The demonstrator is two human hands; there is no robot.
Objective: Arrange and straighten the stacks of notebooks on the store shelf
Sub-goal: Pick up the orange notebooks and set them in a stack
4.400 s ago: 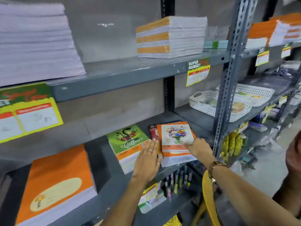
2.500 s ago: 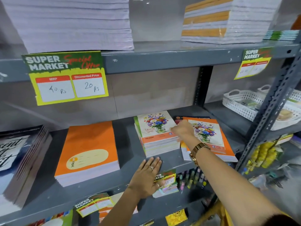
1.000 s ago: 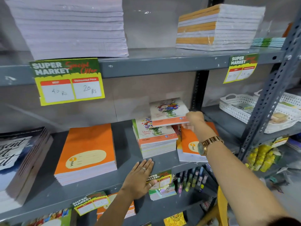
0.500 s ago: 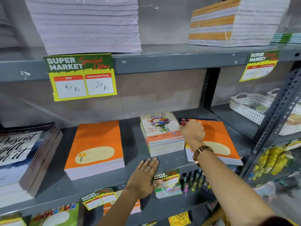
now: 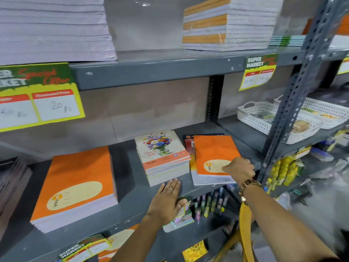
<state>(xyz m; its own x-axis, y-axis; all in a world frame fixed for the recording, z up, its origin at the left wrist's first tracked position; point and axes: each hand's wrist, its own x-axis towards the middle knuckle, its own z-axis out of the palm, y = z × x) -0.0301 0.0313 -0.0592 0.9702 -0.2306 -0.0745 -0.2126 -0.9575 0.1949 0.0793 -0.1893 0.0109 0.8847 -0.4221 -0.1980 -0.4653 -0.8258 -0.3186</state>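
Observation:
On the grey middle shelf (image 5: 132, 210) stand a wide orange notebook stack (image 5: 79, 178) at the left and a floral-cover stack (image 5: 162, 148) in the middle. To the right, a thin orange notebook (image 5: 213, 148) lies on a white one, with a red and dark notebook (image 5: 188, 146) showing from beneath. My left hand (image 5: 166, 201) lies flat on the shelf's front edge, fingertips just short of the floral stack. My right hand (image 5: 238, 170) has its fingers curled over the front right corner of the thin orange notebook.
A perforated steel post (image 5: 290, 103) rises just right of my right hand. White baskets (image 5: 253, 118) sit on the neighbouring shelf. The top shelf carries a pale stack (image 5: 52, 29) and an orange-striped stack (image 5: 226, 25). A yellow price tag (image 5: 37, 99) hangs at left; a dark stack (image 5: 11, 178) lies at the far left.
My right hand put a floral notebook onto the middle stack, then slid from the orange notebook's back left to its front right corner. My left hand stayed on the shelf edge.

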